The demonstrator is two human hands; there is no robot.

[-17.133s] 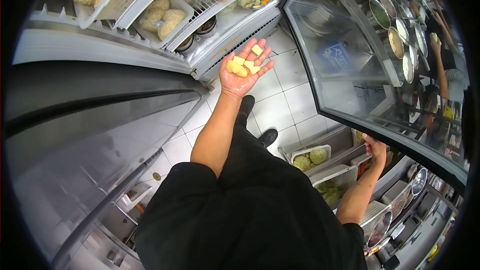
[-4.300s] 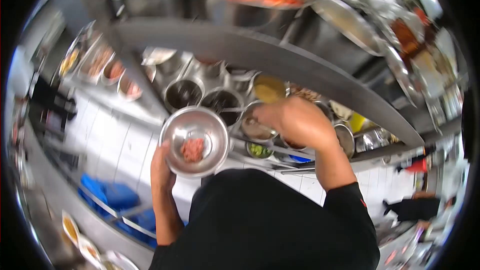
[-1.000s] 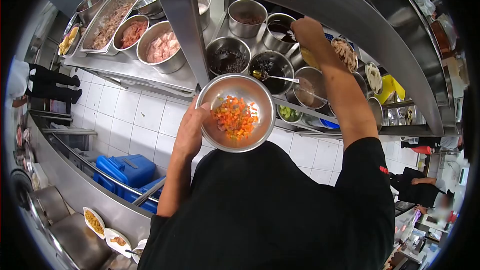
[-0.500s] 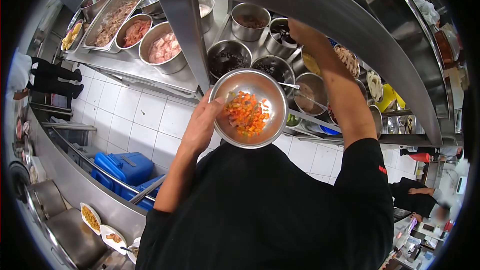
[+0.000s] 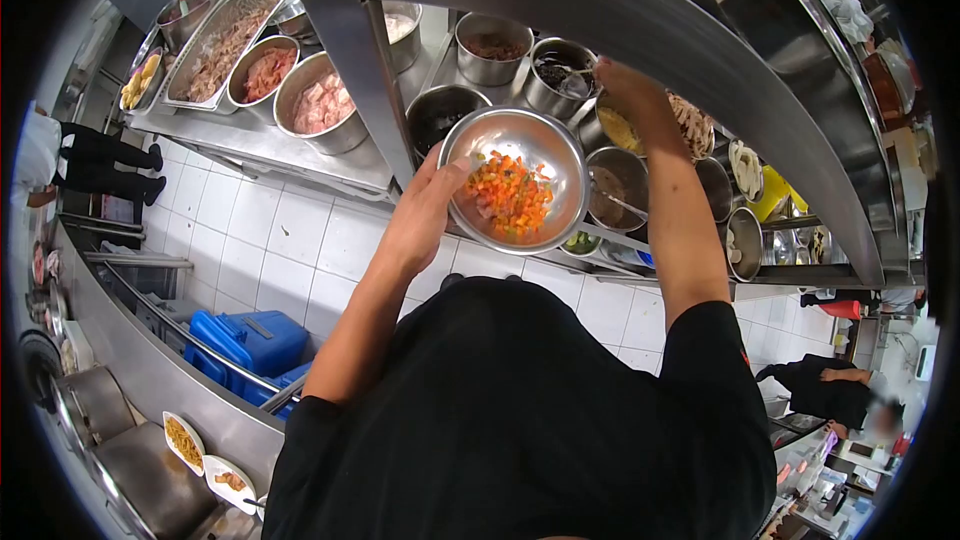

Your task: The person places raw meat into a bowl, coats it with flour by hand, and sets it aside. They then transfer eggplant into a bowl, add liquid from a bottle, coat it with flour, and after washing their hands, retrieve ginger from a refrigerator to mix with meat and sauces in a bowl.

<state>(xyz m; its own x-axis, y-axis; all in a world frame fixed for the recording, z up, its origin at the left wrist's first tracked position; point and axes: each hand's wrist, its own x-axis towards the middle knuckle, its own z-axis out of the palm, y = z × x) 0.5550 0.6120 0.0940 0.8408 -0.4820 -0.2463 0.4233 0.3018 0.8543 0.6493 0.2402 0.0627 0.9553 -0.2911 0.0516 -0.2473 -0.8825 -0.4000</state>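
My left hand (image 5: 432, 202) grips the left rim of a shiny metal bowl (image 5: 565, 165), its thumb over the edge. Inside lie diced orange carrots (image 5: 515, 190) with a few green bits. Reaching over the counter, my right hand (image 5: 622, 80) is closed on the handle of a metal spoon (image 5: 577, 85). The spoon's head is over a steel pot (image 5: 550, 98) of dark, blackish food. The beam above partly covers the right hand's surroundings. Just left of the bowl stands another pot (image 5: 430, 105) with dark contents.
A steel shelf beam (image 5: 600, 0) and upright (image 5: 385, 70) frame the counter. Pots of raw meat (image 5: 322, 105) and a meat tray (image 5: 185, 90) stand left. More containers (image 5: 742, 240) sit right. A blue bin (image 5: 262, 335) is below; co-workers stand at left (image 5: 105, 152) and right (image 5: 825, 385).
The bowl has moved slightly right and up with my left hand. My right hand has shifted right and down, and the spoon's head now shows over the pot.
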